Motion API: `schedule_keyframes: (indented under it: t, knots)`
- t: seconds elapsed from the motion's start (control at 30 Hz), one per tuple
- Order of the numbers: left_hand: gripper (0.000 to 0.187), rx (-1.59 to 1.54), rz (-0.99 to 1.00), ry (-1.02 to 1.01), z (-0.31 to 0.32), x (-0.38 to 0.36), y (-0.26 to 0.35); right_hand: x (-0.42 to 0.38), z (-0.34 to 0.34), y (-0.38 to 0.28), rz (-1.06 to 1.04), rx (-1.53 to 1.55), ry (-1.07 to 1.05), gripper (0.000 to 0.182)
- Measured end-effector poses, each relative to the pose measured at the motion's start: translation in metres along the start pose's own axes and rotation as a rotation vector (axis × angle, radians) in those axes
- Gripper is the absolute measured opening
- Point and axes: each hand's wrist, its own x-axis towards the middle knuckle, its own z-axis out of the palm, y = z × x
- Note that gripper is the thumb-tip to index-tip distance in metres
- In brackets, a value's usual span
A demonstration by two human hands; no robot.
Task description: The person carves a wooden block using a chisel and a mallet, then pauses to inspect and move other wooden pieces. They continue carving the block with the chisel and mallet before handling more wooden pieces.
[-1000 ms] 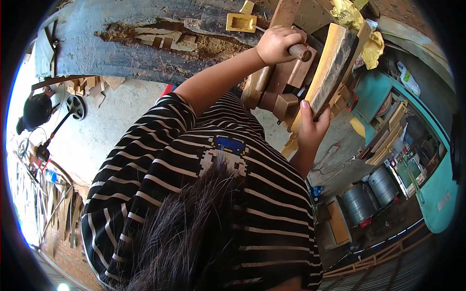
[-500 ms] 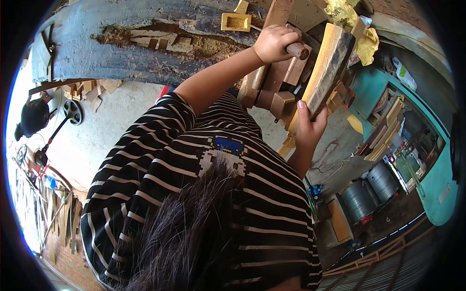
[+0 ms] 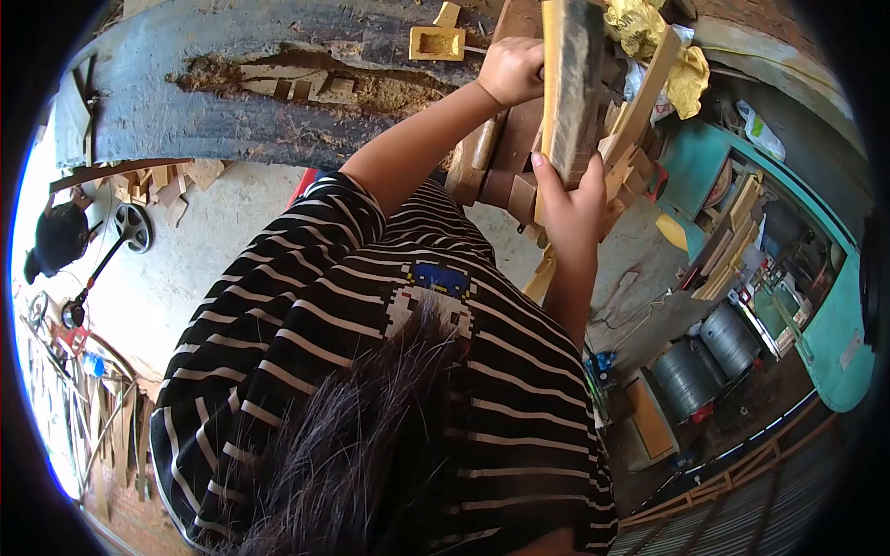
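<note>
My left hand (image 3: 512, 72) is closed around the wooden handle of a chisel, now mostly hidden behind the wood. Its thin metal shaft (image 3: 476, 49) points left at a small yellow wooden block (image 3: 438, 44) with a rectangular hollow, lying on a big dark timber. In my right hand (image 3: 573, 199) is a thick length of wood (image 3: 570, 93), pale yellow on one side and dark grey on the other. I grip it near its lower end, thumb along its face. It stands nearly upright in view, its upper part overlapping the left hand's fingers.
The large weathered timber (image 3: 232, 111) has a long rotten cavity holding wood pieces. Wood offcuts (image 3: 630, 176) and a crumpled yellow bag (image 3: 688, 79) are at right. Beyond stand a teal cabinet (image 3: 834, 361) and metal drums (image 3: 686, 380). A wheeled object (image 3: 134, 227) is at left.
The length of wood has swung up and left, becoming more upright and covering the chisel handle. My right hand has moved slightly up and left; the left hand keeps its grip.
</note>
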Motion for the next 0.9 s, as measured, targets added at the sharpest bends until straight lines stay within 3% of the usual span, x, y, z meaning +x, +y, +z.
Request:
schedule_keyframes:
  t: [0.17, 0.23, 0.3, 0.37, 0.5, 0.6, 0.63, 0.73, 0.77, 0.83, 0.87, 0.9]
  knots:
    - [0.022, -0.030, -0.009, 0.033, 0.000, 0.001, 0.002, 0.003, -0.020, -0.032, -0.059, 0.193, 0.125, 0.038]
    - [0.023, -0.025, -0.023, 0.042, -0.001, 0.000, -0.001, 0.013, -0.015, -0.028, -0.374, 0.385, 0.333, 0.031]
    - [0.023, -0.012, -0.033, 0.061, 0.001, 0.000, -0.006, 0.024, -0.004, -0.021, -0.379, 0.423, 0.382, 0.036]
    - [0.024, -0.031, -0.018, 0.098, 0.003, 0.001, -0.008, 0.040, 0.010, -0.012, -0.154, 0.109, 0.120, 0.039]
    - [0.023, 0.055, -0.095, 0.097, -0.002, 0.005, -0.005, 0.056, -0.005, -0.036, -0.103, -0.053, -0.079, 0.043]
    - [0.022, 0.006, -0.142, 0.149, -0.002, 0.012, -0.006, 0.047, -0.015, -0.054, -0.235, 0.190, 0.032, 0.027]
    - [0.022, 0.022, -0.144, 0.151, -0.002, 0.013, -0.008, 0.043, -0.018, -0.059, -0.351, 0.253, 0.076, 0.028]
    - [0.022, 0.021, -0.141, 0.146, -0.002, 0.012, -0.010, 0.048, 0.009, -0.041, -0.396, 0.416, 0.239, 0.035]
    - [0.022, -0.003, -0.142, 0.102, -0.001, 0.009, -0.011, 0.053, 0.016, -0.033, -0.234, 0.296, 0.051, 0.036]
    - [0.022, 0.009, -0.081, 0.097, 0.002, 0.006, -0.008, 0.058, 0.020, -0.030, -0.121, -0.004, -0.046, 0.039]
    - [0.022, 0.003, -0.090, 0.114, 0.004, 0.007, -0.007, 0.059, 0.014, -0.030, 0.017, 0.020, -0.085, 0.040]
    - [0.023, 0.001, -0.099, 0.133, 0.004, 0.009, -0.006, 0.061, 0.010, -0.025, -0.108, 0.155, -0.084, 0.039]
